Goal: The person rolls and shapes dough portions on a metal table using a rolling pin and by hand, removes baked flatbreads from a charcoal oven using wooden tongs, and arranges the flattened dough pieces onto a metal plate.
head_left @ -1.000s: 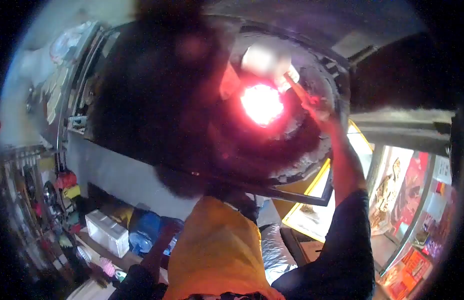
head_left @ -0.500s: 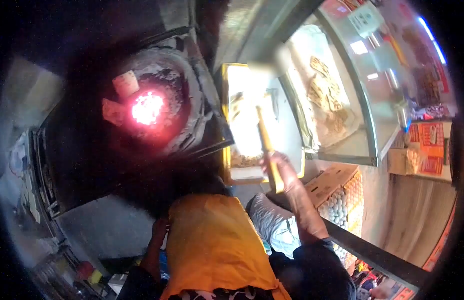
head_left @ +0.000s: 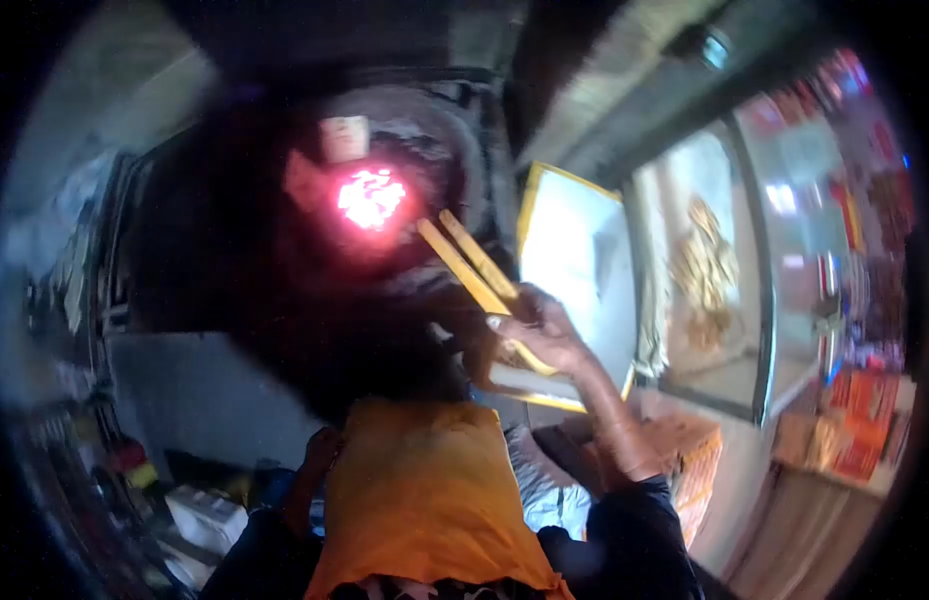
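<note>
In my right hand [head_left: 544, 330] is a pair of long wooden tongs [head_left: 469, 270], their two arms apart and their tips over the right edge of a dark round pit. Glowing pink-red coals [head_left: 371, 198] lie in that pit, with two pale blocks [head_left: 344, 138] beside them. My left hand [head_left: 322, 450] is low beside the orange apron [head_left: 424, 490]; its fingers are dark and too small to make out. Under and beyond my right hand is a white tray with a yellow rim [head_left: 527, 212], with brown bits near its front end.
A glass-sided case [head_left: 759, 300] on the right holds flat brown pieces [head_left: 704, 265] on a pale sheet. Cardboard and egg trays [head_left: 694, 460] stand below it, next to a grey bag [head_left: 549, 490]. At the lower left is a white box [head_left: 206, 520].
My right hand has swung the tongs from over the bright tray leftward to the edge of the coal pit. The view has turned, so the pit sits further right.
</note>
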Action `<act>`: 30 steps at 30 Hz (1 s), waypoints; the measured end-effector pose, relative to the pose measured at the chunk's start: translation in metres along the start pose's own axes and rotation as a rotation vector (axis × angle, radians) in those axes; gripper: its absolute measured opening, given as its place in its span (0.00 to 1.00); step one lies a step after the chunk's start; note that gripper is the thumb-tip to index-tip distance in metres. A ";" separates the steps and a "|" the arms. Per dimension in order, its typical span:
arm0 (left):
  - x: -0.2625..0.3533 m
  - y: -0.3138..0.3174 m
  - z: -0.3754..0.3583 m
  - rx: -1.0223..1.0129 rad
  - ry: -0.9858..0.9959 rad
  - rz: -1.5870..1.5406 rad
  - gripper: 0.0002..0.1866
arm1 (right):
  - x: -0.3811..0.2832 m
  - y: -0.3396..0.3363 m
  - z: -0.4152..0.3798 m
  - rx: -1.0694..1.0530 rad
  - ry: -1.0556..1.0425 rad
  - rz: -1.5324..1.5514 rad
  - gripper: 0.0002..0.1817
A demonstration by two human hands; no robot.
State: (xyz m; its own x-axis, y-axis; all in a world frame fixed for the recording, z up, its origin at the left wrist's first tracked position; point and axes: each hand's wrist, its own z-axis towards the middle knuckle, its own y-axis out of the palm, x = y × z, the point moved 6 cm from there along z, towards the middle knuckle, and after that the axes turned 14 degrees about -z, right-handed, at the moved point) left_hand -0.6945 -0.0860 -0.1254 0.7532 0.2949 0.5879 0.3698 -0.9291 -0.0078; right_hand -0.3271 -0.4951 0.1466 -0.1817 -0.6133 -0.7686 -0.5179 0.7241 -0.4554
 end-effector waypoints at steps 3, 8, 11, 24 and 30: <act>-0.032 -0.030 0.011 -0.184 0.258 0.493 0.13 | -0.052 -0.010 0.074 0.104 -0.244 -0.814 0.34; -0.038 -0.064 -0.022 -0.117 0.092 -0.090 0.17 | -0.173 0.011 0.214 0.091 -0.141 -1.421 0.27; -0.053 -0.087 -0.024 0.040 0.488 0.512 0.19 | -0.192 0.034 0.326 0.164 -0.342 -1.640 0.29; -0.178 -0.126 0.000 0.161 -0.070 -0.496 0.09 | -0.131 0.113 0.448 0.098 -0.481 -1.753 0.14; -0.038 -0.101 0.016 0.059 -0.129 -0.451 0.16 | -0.084 0.060 0.214 0.317 -0.426 -1.081 0.21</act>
State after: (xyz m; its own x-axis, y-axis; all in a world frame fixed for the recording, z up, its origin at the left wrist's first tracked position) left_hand -0.7520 0.0002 -0.1603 0.5703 0.6951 0.4378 0.7031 -0.6886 0.1774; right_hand -0.1641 -0.3325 0.0877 0.5408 -0.8409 0.0192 0.0072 -0.0182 -0.9998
